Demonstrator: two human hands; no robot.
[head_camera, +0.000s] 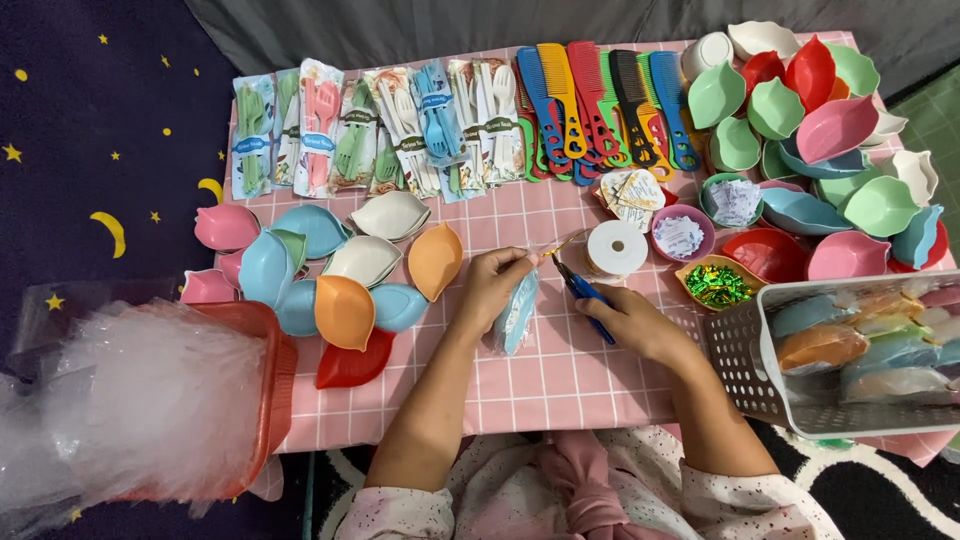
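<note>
Seen from above, at the middle of a pink grid-patterned tabletop: left hand closed around a pale blue leaf-shaped dish wrapped in clear film, fingers pinching the gathered top of the wrap. Right hand shut on small blue-handled scissors, blades aimed up and to the left at the wrap's neck, where a thin gold strip appears to trail; whether the blades touch it cannot be told.

Wrapped dish hanging below the left grip, long axis running near-vertical in the picture, tip toward the body. Scissors just beside it on its right, the two hands near but apart. White roll of tape or ribbon just beyond the right grip, farther from the body.

Left of the left grip: a loose cluster of unwrapped leaf-shaped dishes in blue, orange, pink, cream and red. Far side of both grips: a row of packeted plastic cutlery sets and coloured combs. Right of the right grip: a white perforated basket holding wrapped dishes, its wall close to the wrist. Open room only in the bare strip of cloth between the hands and the tabletop's near edge.
</note>
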